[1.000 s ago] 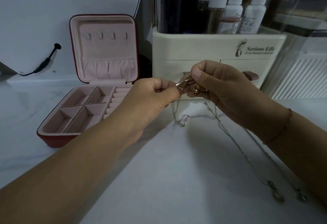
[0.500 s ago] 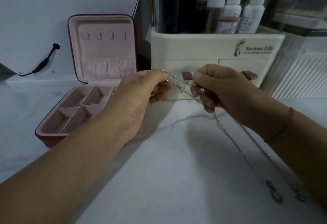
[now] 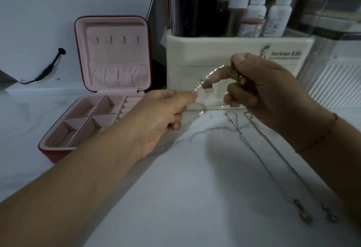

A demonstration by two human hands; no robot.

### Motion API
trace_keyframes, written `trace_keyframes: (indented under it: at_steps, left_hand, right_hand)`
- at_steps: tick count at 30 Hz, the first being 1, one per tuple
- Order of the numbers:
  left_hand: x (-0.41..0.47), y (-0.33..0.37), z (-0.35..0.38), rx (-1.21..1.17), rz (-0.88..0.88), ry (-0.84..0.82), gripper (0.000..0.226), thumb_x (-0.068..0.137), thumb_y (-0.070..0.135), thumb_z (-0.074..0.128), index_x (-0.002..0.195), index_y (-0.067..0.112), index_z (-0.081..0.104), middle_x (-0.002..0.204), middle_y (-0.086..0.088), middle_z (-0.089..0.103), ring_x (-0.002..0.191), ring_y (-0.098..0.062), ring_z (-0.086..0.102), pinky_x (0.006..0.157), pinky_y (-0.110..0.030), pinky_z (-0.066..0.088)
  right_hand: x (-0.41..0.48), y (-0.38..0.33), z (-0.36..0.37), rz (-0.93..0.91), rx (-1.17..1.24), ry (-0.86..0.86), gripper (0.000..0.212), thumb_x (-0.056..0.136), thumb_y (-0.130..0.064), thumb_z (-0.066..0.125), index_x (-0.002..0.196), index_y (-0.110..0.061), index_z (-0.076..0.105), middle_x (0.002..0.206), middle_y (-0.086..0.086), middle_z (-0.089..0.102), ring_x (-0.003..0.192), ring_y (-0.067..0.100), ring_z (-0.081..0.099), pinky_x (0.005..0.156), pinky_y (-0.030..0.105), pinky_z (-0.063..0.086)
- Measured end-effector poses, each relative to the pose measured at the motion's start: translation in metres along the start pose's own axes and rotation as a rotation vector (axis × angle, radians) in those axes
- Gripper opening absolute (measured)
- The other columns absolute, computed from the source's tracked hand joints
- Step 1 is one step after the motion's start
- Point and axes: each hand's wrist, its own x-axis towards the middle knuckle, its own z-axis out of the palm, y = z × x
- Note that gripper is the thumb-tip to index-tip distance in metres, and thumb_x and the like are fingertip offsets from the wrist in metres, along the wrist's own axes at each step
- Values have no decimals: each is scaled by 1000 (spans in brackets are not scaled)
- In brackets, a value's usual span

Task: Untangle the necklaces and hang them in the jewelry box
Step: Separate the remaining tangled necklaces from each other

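Thin silver necklaces (image 3: 208, 75) in a tangle

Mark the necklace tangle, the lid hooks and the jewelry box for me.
necklace tangle (image 3: 236, 75), head view, middle of the gold clump.
lid hooks (image 3: 110, 40), head view, second hook from the left.
jewelry box (image 3: 47, 154), head view, red front wall of its base.

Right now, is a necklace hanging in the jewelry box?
No, all four hooks in the jewelry box lid are bare.
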Motion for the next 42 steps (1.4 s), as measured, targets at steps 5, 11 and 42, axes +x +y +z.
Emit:
trace_keyframes:
  at_steps: [5, 11, 42]
  left_hand:
    - [0, -2, 0, 88, -31, -50, 14, 86, 9, 62, 73, 12, 58, 56, 3, 36, 38, -5, 25, 39, -17, 20]
    - [-3, -2, 1, 95, -124, -97, 21, 82, 10, 66, 98, -3, 67, 60, -1, 46, 40, -6, 27, 38, -17, 22]
    - [1, -7, -1, 104, 60, 108, 9, 84, 22, 68, 85, 14, 68, 52, 6, 33, 36, -6, 22, 34, -14, 21]
  right_hand:
    - [-4, 0, 5, -33, -54, -82, 21, 101, -17, 34, 82, -13, 42, 115, 12, 68, 37, 7, 23, 50, 24, 44]
    - [-3, 2, 5, 60, -111, -126, 14, 97, -17, 40, 85, -11, 42, 99, 6, 71, 38, 6, 25, 39, 23, 41]
    - [0, 0, -1, 195, 20, -171, 25, 97, -15, 38, 76, -10, 49, 86, 14, 65, 39, 6, 29, 37, 19, 35]
